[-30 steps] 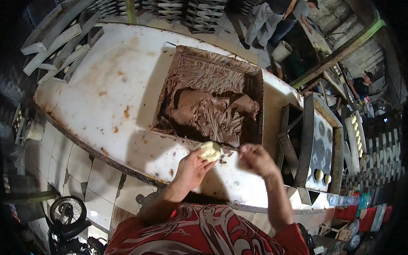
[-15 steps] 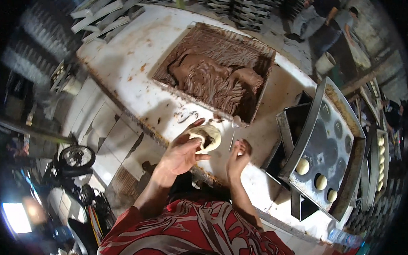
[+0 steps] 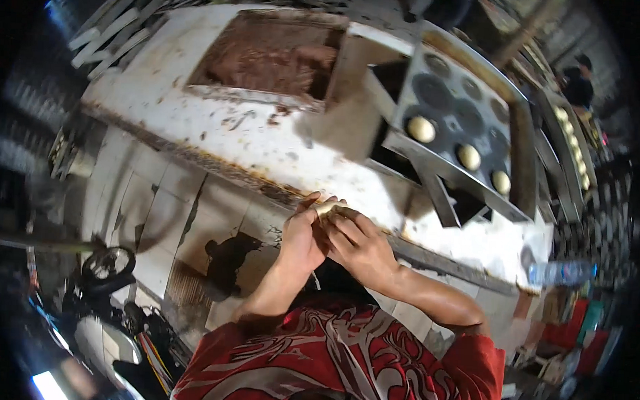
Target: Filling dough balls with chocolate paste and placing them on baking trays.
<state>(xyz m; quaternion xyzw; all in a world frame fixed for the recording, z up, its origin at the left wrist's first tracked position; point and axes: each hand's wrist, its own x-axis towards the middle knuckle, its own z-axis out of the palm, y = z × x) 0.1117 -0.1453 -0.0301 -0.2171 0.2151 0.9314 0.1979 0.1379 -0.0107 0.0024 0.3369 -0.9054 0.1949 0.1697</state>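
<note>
A small piece of pale dough (image 3: 326,208) sits between my two hands, just off the near edge of the white table (image 3: 265,145). My left hand (image 3: 301,236) cups it from the left, fingers curled round it. From the right, my right hand (image 3: 364,252) folds over the top, its fingers pressed together on the dough. Most of the dough is hidden by the fingers, and any filling inside cannot be seen. Brown paste (image 3: 265,65) fills part of a shallow rectangular tray (image 3: 247,95) at the far side of the table.
On the right, a metal baking tray (image 3: 525,137) rests tilted on other dark trays and holds pale dough balls (image 3: 421,129). A plastic bottle (image 3: 561,272) lies near the table's right end. A motorbike (image 3: 109,270) stands at left; a person (image 3: 578,85) is far right.
My right hand has come over to the dough, which was lying open on my left palm with brown filling showing. Both hands now close round it. The view has swung toward the right.
</note>
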